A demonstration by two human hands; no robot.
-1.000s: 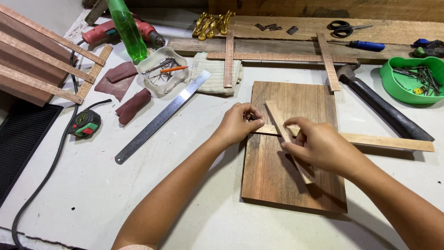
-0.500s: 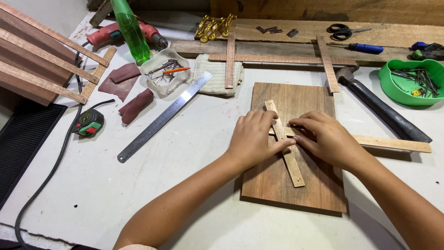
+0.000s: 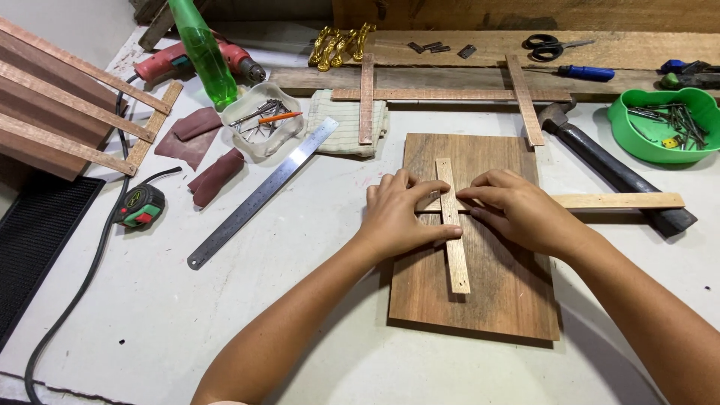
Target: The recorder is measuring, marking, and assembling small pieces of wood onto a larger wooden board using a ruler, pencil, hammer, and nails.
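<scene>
A dark wooden board (image 3: 487, 292) lies flat on the white table. A short thin wood strip (image 3: 454, 247) lies lengthwise on it, crossing a longer pale strip (image 3: 622, 201) that sticks out to the right. My left hand (image 3: 397, 214) presses down on the short strip from the left, fingertips on it near the crossing. My right hand (image 3: 517, 210) rests on the crossing from the right, fingers touching both strips. The crossing itself is partly hidden by my fingers.
A steel ruler (image 3: 262, 193) and a tape measure (image 3: 140, 206) lie to the left, with sandpaper pieces (image 3: 216, 172). A hammer (image 3: 615, 169) and a green bowl of nails (image 3: 664, 124) sit at the right. Drill, green bottle, scissors and screwdriver line the back.
The short strip went from held tilted in my fingers to lying flat on the board. Both hands came down and now press on it at the crossing.
</scene>
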